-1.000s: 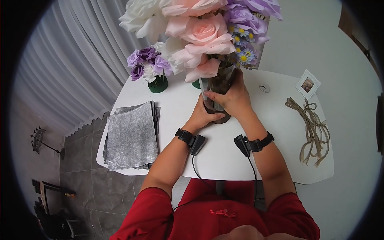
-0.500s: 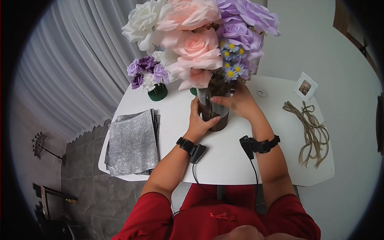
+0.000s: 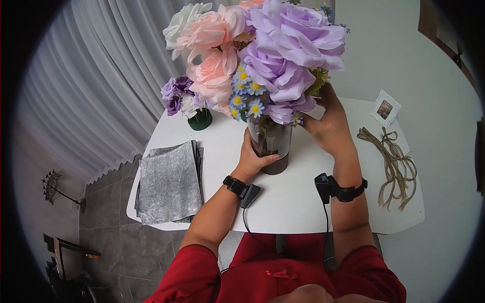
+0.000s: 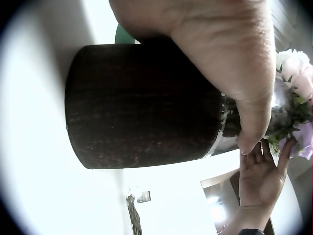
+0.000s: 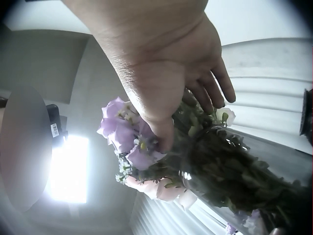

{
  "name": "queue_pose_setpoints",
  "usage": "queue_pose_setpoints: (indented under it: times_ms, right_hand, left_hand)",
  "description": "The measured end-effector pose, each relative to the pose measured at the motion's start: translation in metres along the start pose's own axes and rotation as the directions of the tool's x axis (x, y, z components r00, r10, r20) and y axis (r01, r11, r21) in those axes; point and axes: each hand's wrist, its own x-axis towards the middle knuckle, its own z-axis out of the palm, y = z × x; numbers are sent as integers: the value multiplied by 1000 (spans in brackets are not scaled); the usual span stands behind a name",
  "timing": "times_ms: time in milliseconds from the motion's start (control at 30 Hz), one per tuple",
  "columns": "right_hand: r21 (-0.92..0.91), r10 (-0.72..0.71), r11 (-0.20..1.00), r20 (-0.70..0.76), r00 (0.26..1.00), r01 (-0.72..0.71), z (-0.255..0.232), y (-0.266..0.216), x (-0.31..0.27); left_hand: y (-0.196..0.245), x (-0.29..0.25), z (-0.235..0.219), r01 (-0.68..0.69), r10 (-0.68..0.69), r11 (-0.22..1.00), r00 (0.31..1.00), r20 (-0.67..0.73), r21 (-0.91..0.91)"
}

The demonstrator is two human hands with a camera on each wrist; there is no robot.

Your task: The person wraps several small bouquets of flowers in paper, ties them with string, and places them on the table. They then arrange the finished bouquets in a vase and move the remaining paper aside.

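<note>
A vase (image 3: 273,144) with a clear glass upper part and a dark brown lower part (image 4: 142,105) stands on the white table. Large lilac roses (image 3: 298,35), pink roses (image 3: 214,70), a white rose (image 3: 187,25) and small blue daisies (image 3: 246,98) fill it, their green stems (image 5: 234,171) showing through the glass. My left hand (image 3: 250,159) grips the vase low down, its thumb across the front. Beside the vase's mouth on the right is my right hand (image 3: 331,129), fingers spread and extended; its thumb overlaps a lilac bloom (image 5: 142,152) in the right wrist view.
Grey fabric-like sheets (image 3: 169,182) lie stacked at the table's left. Behind them is a small purple and white arrangement (image 3: 179,96) in a green base (image 3: 200,120). Twine strands (image 3: 389,161) and a white photo frame (image 3: 385,108) occupy the right side.
The bouquet and vase have turned, bringing the lilac roses and daisies round to the front. My right hand has left the glass and moved right, fingers spread. My left hand stays on the vase.
</note>
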Motion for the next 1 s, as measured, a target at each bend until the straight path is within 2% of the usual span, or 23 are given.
queue_pose_setpoints:
  times_ms: [167,267,333,367,467,533,567,633,667,700,733,767,833,967,1000]
  right_hand:
    - [3,87,996,-15,996,-87,-2,-6,-2]
    - [104,101,989,13,995,-102,-5,-4,-3]
    - [258,117,959,14,993,-116,-8,-3,-2]
    - [258,114,959,15,993,-114,-7,-3,-2]
    - [157,88,984,-53,995,-78,2,-7,-6]
    - [-77,-3,997,-271,962,-19,6,-13,-6]
    - [-77,-2,997,-268,963,-20,7,-11,-8]
    - [-25,-71,998,-338,938,66,11,-4,-10]
    - [-23,-70,998,-333,940,66,9,-3,-10]
    - [-35,-90,996,-156,984,86,5,-7,-10]
    - [-43,-107,993,25,994,108,3,-11,-11]
    - [-43,-106,993,27,994,107,5,-16,-11]
    - [-156,-219,966,-64,974,207,12,-26,-11]
    - [-140,-169,978,-100,980,155,18,-13,-11]
    - [-144,-222,968,-126,967,204,19,-9,-11]
  left_hand:
    - [-4,0,-2,47,-46,999,998,36,-11]
    - [-5,0,0,22,-20,998,999,36,-55]
    - [-3,-1,0,19,-18,999,999,31,-44]
    - [-2,-1,0,18,-18,999,999,27,-33]
    - [4,0,4,35,-32,995,999,29,-93]
    - [4,0,5,31,-28,995,999,33,-94]
    - [4,0,5,23,-20,995,999,36,-94]
    - [0,1,4,16,-13,995,999,34,-94]
    - [-1,1,4,7,-3,996,999,38,-94]
    - [-1,1,4,9,-6,996,999,33,-94]
    - [-1,1,4,5,-2,996,1000,29,-89]
    - [0,0,4,0,2,996,1000,25,-84]
    - [3,0,7,12,-9,994,1000,25,-111]
    - [10,0,6,26,-23,995,999,38,-96]
    - [8,1,5,26,-23,995,999,36,-96]
